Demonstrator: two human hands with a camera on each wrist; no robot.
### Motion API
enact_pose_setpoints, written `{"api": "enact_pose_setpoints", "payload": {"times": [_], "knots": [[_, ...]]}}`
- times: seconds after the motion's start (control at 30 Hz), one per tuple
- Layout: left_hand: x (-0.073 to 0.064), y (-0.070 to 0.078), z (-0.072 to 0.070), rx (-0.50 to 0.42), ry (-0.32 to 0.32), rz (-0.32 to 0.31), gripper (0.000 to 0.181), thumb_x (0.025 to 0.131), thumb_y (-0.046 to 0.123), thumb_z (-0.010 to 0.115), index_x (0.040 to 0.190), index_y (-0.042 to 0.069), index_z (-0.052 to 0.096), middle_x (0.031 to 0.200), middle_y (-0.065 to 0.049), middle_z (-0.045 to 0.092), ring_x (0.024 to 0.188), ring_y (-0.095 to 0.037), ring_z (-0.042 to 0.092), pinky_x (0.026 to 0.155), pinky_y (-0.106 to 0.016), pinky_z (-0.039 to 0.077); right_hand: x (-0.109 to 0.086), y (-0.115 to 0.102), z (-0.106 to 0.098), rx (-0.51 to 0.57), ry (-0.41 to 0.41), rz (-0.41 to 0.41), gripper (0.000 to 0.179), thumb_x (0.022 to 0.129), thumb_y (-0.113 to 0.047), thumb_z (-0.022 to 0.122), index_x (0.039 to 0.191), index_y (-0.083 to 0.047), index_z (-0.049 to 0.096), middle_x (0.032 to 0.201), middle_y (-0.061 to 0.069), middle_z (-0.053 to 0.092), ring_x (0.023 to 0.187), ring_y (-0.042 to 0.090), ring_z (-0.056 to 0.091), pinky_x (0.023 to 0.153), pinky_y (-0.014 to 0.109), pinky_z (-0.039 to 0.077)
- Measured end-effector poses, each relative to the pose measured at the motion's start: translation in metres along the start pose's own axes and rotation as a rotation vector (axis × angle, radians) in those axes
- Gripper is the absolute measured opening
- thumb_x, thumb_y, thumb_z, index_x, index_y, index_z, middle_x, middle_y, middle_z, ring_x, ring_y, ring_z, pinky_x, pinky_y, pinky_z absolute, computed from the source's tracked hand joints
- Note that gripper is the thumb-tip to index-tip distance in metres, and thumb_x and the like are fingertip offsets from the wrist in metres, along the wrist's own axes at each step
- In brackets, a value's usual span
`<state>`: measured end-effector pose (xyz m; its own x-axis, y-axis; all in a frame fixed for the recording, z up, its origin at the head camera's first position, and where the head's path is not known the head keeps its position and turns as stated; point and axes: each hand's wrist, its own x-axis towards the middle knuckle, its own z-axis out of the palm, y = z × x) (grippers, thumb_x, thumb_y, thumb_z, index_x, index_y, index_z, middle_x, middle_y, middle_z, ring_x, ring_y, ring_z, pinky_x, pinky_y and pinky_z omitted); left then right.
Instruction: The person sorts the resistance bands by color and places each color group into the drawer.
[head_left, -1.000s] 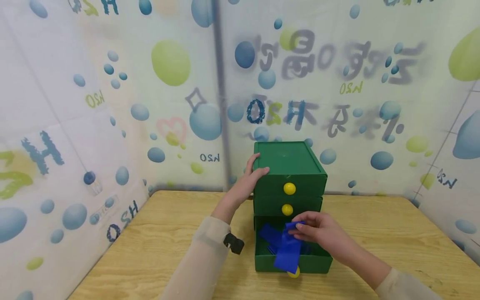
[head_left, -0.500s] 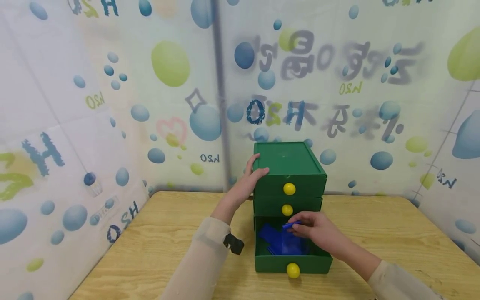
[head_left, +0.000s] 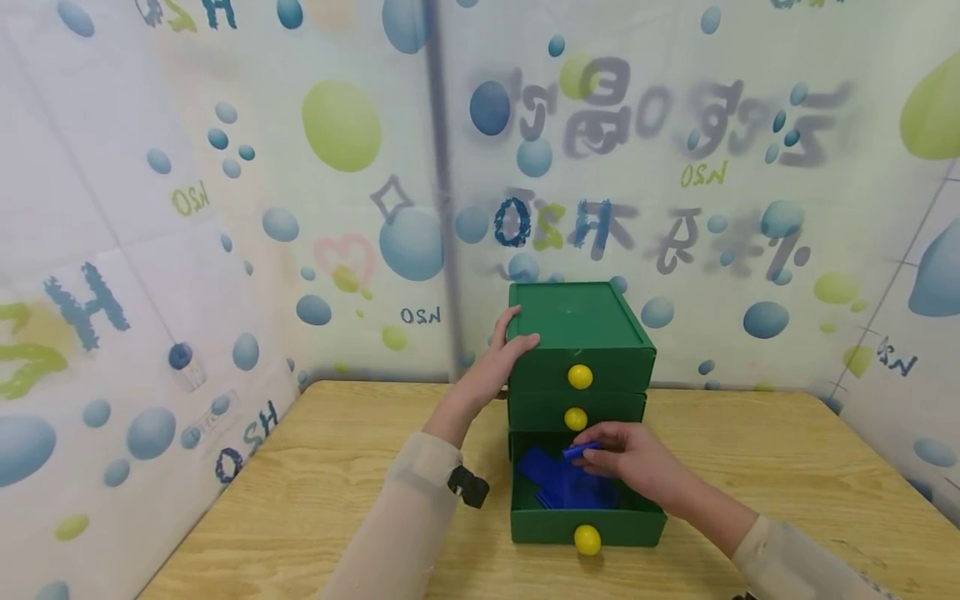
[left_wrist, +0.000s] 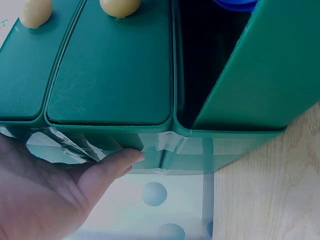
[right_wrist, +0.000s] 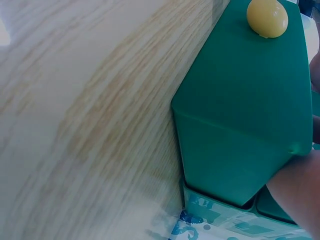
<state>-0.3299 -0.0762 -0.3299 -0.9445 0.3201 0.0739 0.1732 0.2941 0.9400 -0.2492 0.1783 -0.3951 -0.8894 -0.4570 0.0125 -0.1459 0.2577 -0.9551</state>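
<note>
A green three-drawer unit (head_left: 573, 312) stands on the table, its bottom drawer (head_left: 547, 527) pulled out. My left hand (head_left: 486, 367) rests against the unit's left side, thumb near the top front edge; in the left wrist view that thumb lies along the taped side. Over the open drawer, my right hand (head_left: 637, 462) pinches a thin, limp blue strip (head_left: 576, 451) between thumb and fingers. More flat blue pieces (head_left: 566, 487) lie overlapping inside the drawer below it. In the right wrist view, the drawer's side hides most of my right hand (right_wrist: 300, 192).
Yellow round knobs (head_left: 580, 377) mark each drawer front; the upper two drawers are closed. The wooden table (head_left: 360, 450) extends on both sides of the unit. A printed curtain (head_left: 352, 208) hangs close behind the table's back edge.
The blue strip hung out over the drawer's front and knob; it now lies down inside the drawer, its top end still pinched by my right hand. My left hand has stayed put.
</note>
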Motion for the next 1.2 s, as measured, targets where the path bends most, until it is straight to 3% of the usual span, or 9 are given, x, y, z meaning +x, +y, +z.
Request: {"api": "enact_pose_setpoints", "payload": {"times": [0.33, 0.8, 1.2], "knots": [[0.000, 0.001, 0.000, -0.011, -0.001, -0.019, 0.078, 0.099, 0.074, 0.050, 0.162, 0.061, 0.007, 0.180, -0.002, 0.011, 0.156, -0.045, 0.037, 0.109, -0.073, 0.048, 0.000, 0.001, 0.001, -0.007, 0.052, 0.051, 0.027, 0.105, -0.004, 0.063, 0.129, 0.008, 0.066, 0.130, 0.024, 0.071, 0.113, 0.029, 0.076, 0.093, 0.037, 0.065], [-0.001, 0.001, 0.000, -0.009, 0.007, -0.013, 0.077, 0.099, 0.075, 0.049, 0.162, 0.062, 0.008, 0.181, 0.000, 0.007, 0.156, -0.045, 0.036, 0.110, -0.073, 0.046, -0.002, -0.003, -0.001, 0.049, 0.042, 0.012, 0.031, 0.104, -0.004, 0.065, 0.130, 0.013, 0.064, 0.134, 0.027, 0.069, 0.111, 0.024, 0.077, 0.094, 0.034, 0.064], [0.001, 0.000, 0.001, -0.025, 0.007, -0.017, 0.077, 0.099, 0.073, 0.049, 0.163, 0.060, 0.007, 0.181, 0.000, 0.005, 0.155, -0.045, 0.036, 0.107, -0.075, 0.047, -0.013, -0.021, -0.011, 0.085, 0.025, 0.025, 0.034, 0.105, -0.015, 0.069, 0.129, 0.009, 0.066, 0.128, 0.017, 0.075, 0.112, 0.021, 0.077, 0.099, 0.036, 0.063]]}}
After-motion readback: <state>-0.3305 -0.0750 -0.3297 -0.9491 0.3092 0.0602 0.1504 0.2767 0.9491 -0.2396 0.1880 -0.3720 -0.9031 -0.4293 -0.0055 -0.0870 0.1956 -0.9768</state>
